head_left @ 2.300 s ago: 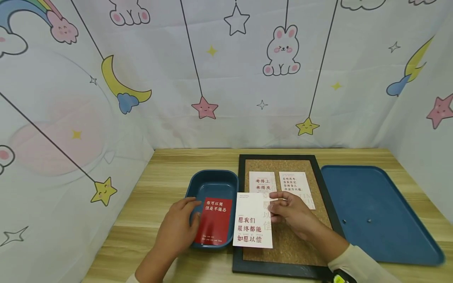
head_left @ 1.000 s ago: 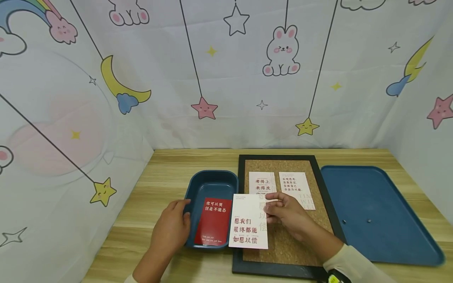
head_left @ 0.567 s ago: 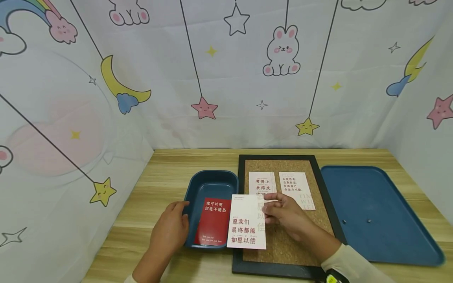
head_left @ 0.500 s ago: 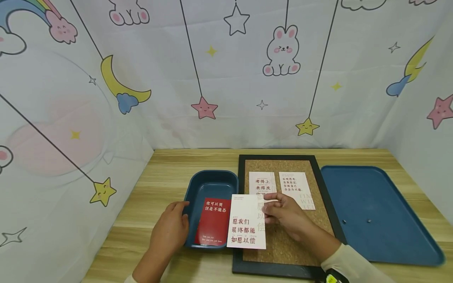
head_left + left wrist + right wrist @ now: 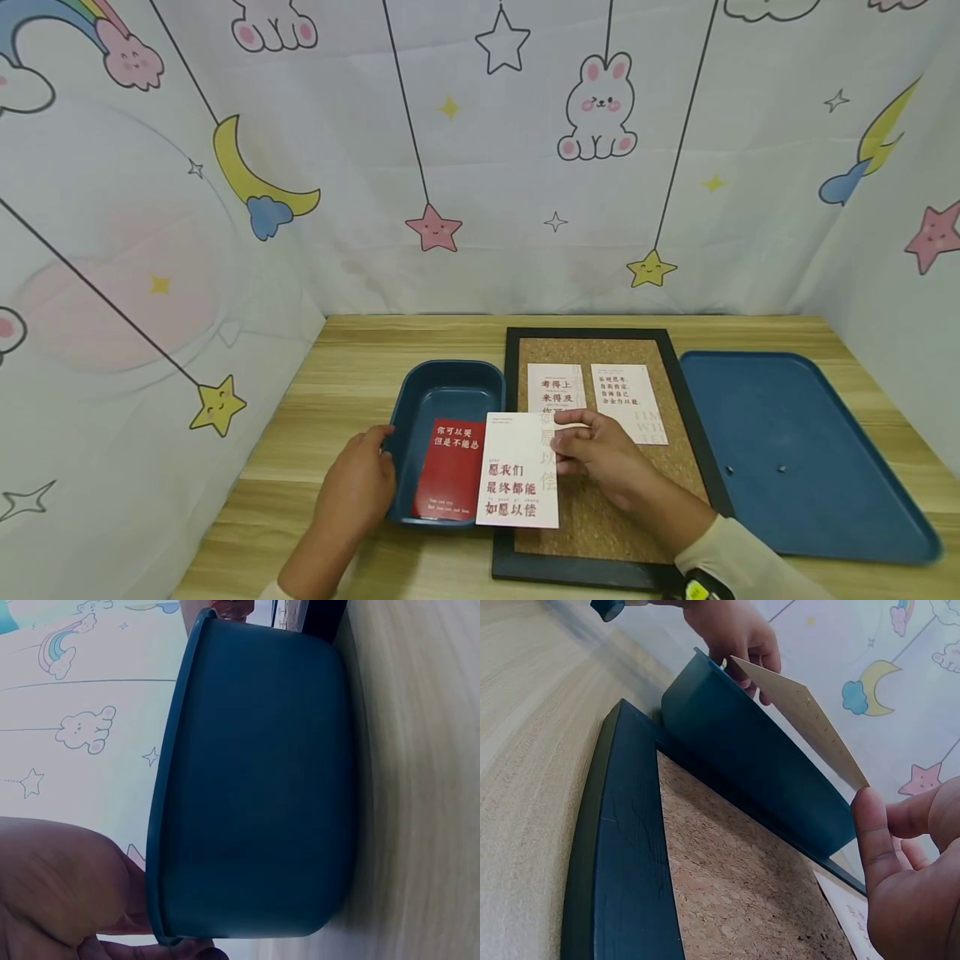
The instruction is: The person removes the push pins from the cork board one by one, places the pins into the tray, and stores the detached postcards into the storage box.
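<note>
The right hand (image 5: 600,454) pinches a white card (image 5: 519,471) by its right edge, thumb and fingers closed on the paper; the card hangs tilted over the seam between the blue bin (image 5: 448,392) and the cork board (image 5: 600,500), its left edge overlapping the bin's right rim. Inside the bin a red card (image 5: 450,467) lies flat, partly covered by the white one. The left hand (image 5: 356,487) rests against the bin's left wall, fingers curled over the rim, a light grip on the bin. On the cork board, beyond the right hand, two more white cards (image 5: 626,392) lie side by side. To the right of the board sits a wide blue tray (image 5: 795,442) on the table (image 5: 352,358).
</note>
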